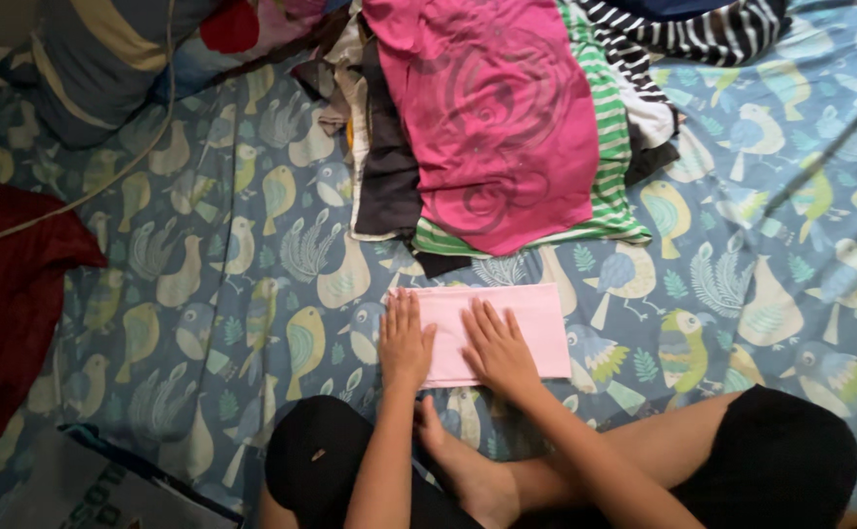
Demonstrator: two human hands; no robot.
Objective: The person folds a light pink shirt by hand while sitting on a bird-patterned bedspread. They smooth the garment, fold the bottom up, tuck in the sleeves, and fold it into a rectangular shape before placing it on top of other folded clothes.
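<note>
Hands lie flat on a folded pink cloth that rests on the bird-patterned bedsheet, just in front of the person's crossed legs. The left hand covers the cloth's left edge, fingers spread and straight, palm down; the right hand sits just beside it, nearer the middle, also open and pressing down. Neither hand grips anything: both lie fully open on top of the cloth, which looks like smoothing or holding the fold flat, so the layers stay aligned. The cloth's long side runs left to right, square to the body, within easy reach.

Farther away, just beyond the cloth, lies a pile of clothes: a magenta shirt on top, a green-striped garment under its right side, dark pieces on the left, and a black-and-white striped piece at the far right. Being so close, it appears handy for drawing from.

At the far left a dark red garment lies well apart, with a pale cord running across the sheet above it. A striped pillow sits at the far left corner.
</note>
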